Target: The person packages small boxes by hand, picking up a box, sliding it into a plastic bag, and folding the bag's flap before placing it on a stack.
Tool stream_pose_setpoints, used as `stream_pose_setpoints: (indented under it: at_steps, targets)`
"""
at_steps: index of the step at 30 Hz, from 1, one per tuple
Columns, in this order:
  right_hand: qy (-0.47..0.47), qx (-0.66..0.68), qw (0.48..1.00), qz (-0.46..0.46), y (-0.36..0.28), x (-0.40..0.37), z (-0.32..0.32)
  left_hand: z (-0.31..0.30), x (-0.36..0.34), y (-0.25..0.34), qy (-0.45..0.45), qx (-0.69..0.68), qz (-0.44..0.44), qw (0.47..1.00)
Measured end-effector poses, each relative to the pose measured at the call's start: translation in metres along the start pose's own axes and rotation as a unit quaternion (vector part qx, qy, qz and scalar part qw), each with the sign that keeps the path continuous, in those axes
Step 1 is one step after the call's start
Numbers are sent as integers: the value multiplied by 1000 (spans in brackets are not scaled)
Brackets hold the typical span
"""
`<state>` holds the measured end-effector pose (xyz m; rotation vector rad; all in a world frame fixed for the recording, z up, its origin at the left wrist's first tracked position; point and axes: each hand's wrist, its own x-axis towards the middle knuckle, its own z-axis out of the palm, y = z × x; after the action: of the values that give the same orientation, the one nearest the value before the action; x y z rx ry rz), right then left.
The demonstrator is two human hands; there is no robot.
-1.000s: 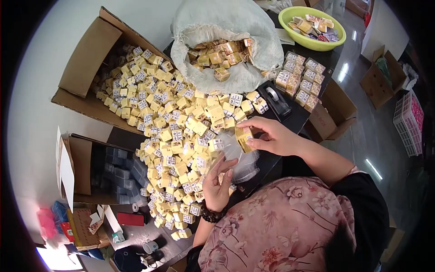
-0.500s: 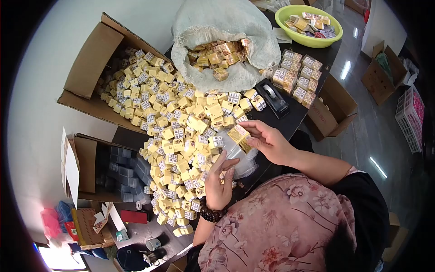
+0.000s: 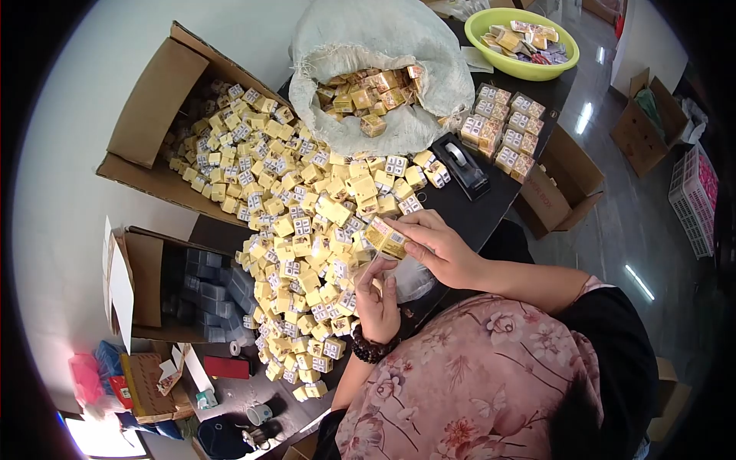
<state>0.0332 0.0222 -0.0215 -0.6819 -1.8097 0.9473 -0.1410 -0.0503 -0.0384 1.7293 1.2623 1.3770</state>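
My right hand [image 3: 443,253] grips a small yellow printed box [image 3: 386,238] between thumb and fingers, above the edge of a heap of small yellow-and-white cubes [image 3: 307,261]. Just below the box is my left hand [image 3: 377,303], fingers bent and thumb apart, its fingertips right at the box's lower edge. A dark bead bracelet circles the left wrist. Under the hands lies some clear plastic [image 3: 414,280], partly hidden by them.
Cubes spill from a cardboard box [image 3: 149,107] on its side. A woven sack [image 3: 383,31] holds printed boxes. Beyond my right hand are a black tape dispenser [image 3: 469,180], stacked packs [image 3: 506,126] and a green basin [image 3: 525,70]. Clear plastic cases [image 3: 211,287] fill another carton.
The small yellow box has moved left and down with my right hand, turning to show another side. My left hand has shifted slightly right, its fingers bending toward the box.
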Motion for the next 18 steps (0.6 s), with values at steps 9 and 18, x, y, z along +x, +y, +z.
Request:
stream_pose_setpoints:
  at_steps: [9,18]
  targets:
    - [50,528,817,227,4,-7,14,-5,9,26,-144,-101,-61,983]
    - [-59,280,952,106,6,-10,0,-19,19,46,-27,-82,-143,986]
